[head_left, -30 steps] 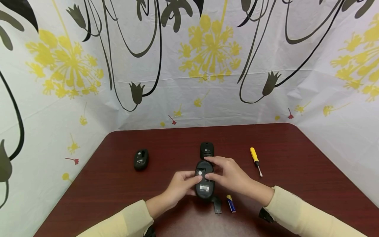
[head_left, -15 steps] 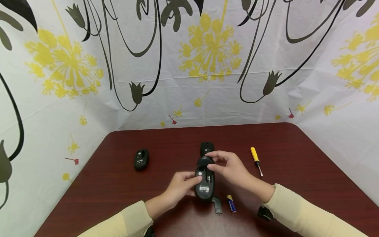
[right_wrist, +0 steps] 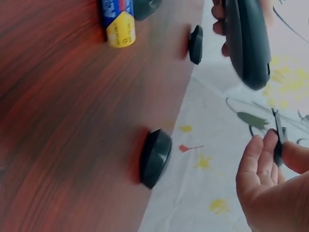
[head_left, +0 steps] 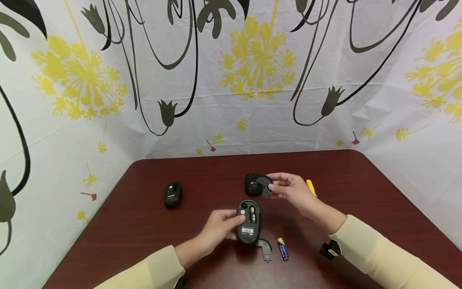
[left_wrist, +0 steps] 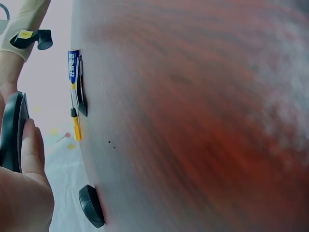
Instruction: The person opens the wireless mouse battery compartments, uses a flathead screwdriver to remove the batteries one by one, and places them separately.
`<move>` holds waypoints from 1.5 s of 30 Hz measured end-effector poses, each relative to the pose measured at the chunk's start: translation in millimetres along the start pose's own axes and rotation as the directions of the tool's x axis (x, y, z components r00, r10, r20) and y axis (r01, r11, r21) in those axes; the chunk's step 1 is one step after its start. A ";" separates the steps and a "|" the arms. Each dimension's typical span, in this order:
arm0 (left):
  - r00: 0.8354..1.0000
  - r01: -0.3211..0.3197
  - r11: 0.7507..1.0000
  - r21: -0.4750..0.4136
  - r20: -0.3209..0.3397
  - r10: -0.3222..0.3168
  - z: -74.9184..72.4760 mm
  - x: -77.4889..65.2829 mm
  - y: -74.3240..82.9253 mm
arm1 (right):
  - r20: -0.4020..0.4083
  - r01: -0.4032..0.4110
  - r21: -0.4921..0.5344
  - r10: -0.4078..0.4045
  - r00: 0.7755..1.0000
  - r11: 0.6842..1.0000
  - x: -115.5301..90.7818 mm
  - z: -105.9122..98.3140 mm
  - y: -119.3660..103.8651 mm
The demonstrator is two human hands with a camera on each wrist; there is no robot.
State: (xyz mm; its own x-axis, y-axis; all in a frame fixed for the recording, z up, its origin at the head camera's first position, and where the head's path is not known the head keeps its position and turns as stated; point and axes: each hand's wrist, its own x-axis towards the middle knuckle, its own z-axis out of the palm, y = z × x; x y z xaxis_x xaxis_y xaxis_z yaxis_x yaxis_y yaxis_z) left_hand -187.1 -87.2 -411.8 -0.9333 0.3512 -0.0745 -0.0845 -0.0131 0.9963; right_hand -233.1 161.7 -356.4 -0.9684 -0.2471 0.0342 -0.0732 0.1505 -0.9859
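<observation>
My left hand [head_left: 215, 230] grips a dark computer mouse [head_left: 248, 236], its underside facing up. Its battery compartment lies uncovered, and a battery [head_left: 253, 215] shows inside. In the right wrist view the same mouse [right_wrist: 248, 46] is seen edge-on, raised above the table. My right hand [head_left: 296, 193] pinches a thin, curved dark battery cover [head_left: 266, 182] between thumb and fingers, away from the held mouse. That cover [right_wrist: 278, 145] appears edge-on in the right wrist view. A similar grey cover [head_left: 266, 249] lies on the table by the mouse's near end, left of a loose blue-and-yellow battery [head_left: 283, 249].
Beyond the held mouse, a second mouse [head_left: 252, 185] sits on the dark red table [head_left: 202, 176], overlapped by the pinched cover. Farther left, a third mouse [head_left: 172, 195] lies underside up. The right hand partly hides a yellow-handled screwdriver [head_left: 311, 187]. Patterned cloth [head_left: 202, 140] hangs behind.
My right hand has lifted the cover off the mouse and carried it away and to the right, exposing the battery inside. The left hand has stayed nearly in place.
</observation>
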 end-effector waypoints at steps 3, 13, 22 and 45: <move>1.000 0.003 1.000 0.001 -0.001 -0.003 -0.7 -0.2 0.8 | 0.003 -0.054 -0.022 0.054 0.999 0.998 2.9 -5.3 5.2; 1.000 -0.005 1.000 -0.001 0.003 0.005 -2.3 -0.6 1.5 | 0.106 -0.137 -0.124 0.151 0.983 0.983 6.8 -7.7 29.4; 1.000 0.001 1.000 0.006 -0.001 -0.001 -2.8 0.5 1.9 | 0.144 -0.207 -0.177 0.233 0.962 0.962 8.0 2.6 40.8; 1.000 0.013 1.000 0.009 0.004 -0.013 -4.5 -1.9 0.9 | 0.133 -0.157 -0.279 0.200 0.971 0.947 3.1 17.4 52.4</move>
State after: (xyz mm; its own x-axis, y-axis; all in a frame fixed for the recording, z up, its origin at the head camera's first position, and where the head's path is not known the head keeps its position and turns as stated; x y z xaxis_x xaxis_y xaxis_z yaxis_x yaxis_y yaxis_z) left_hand -186.9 -92.0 -410.9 -0.9307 0.3554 -0.0869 -0.0929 0.0001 0.9957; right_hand -235.8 152.2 -410.8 -0.9229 -0.3372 -0.1858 0.0161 0.4483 -0.8937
